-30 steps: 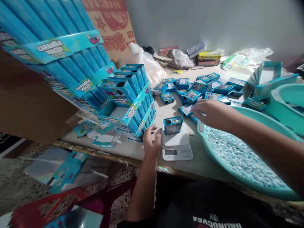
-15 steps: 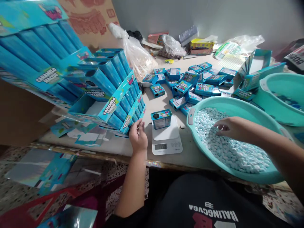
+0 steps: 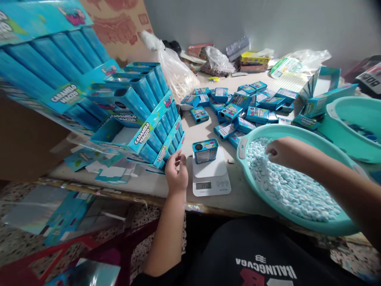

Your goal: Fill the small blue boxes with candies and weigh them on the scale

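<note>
Beside the stacked trays (image 3: pixel 149 137), the left hand (image 3: pixel 177 173) rests with fingers loosely curled, nothing visible in them. Just right and slightly far of it, the small box (image 3: pixel 205 155) stands on the scale (image 3: pixel 214 170), long axis left to right. That hand is nearer; farther right, above the candies (image 3: pixel 294 192) in the basin (image 3: pixel 315 226), the right hand (image 3: pixel 279 151) curls, contents hidden.

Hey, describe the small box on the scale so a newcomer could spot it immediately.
Find the big turquoise tub of pale pieces. Just left of it sits a white scale bearing a small blue box. Unlike the loose boxes heaped behind, it stands alone, a dark circle on top.
</note>
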The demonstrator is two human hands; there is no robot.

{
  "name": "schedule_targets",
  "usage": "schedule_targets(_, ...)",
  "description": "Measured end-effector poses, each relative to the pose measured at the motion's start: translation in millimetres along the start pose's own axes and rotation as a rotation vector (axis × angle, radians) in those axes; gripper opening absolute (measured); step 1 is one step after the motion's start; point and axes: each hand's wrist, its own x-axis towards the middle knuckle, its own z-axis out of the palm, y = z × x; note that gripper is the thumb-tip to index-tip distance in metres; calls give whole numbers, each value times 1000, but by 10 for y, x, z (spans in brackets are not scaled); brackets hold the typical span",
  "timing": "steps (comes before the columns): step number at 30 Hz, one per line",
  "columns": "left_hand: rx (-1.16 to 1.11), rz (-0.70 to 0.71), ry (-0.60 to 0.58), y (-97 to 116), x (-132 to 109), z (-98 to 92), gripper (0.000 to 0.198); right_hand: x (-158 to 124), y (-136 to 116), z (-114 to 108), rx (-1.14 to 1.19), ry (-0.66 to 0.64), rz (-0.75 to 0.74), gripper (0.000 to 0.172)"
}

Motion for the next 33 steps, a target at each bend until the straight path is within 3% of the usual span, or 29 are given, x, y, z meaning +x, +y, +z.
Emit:
schedule_targets(4,-27,8,9,-8,-5,2,50,138,-405,-441,-44,124,-89,14)
schedule_targets(8,-10,48,7,12,-13,-5,52,362,-1020,-805,9,244,-362,18)
schedule_targets(12,37,160,23,38,-21,-25,56,589,-1540,-902,-90,164,-604,26)
schedule_targets(16,85,247,1,40,-30,-28,52,673,-1757,-866,-166,82,-672,31)
schedule_targets(24,90,225,-67,32,-37,-7,49,644,-1736,-786,85,59,-650,43)
schedule_targets(27,60,227,-77,31,-37,-14,49,616,-1627,-852,237,123,-624,43)
schedule_targets(30,20,229,-73,15,-42,-13,52,533,-1256,-922,265,238,-534,37)
schedule_targets(33,-29,206,-48,-10,-47,-3,53,371,-627,-799,181,328,-403,29)
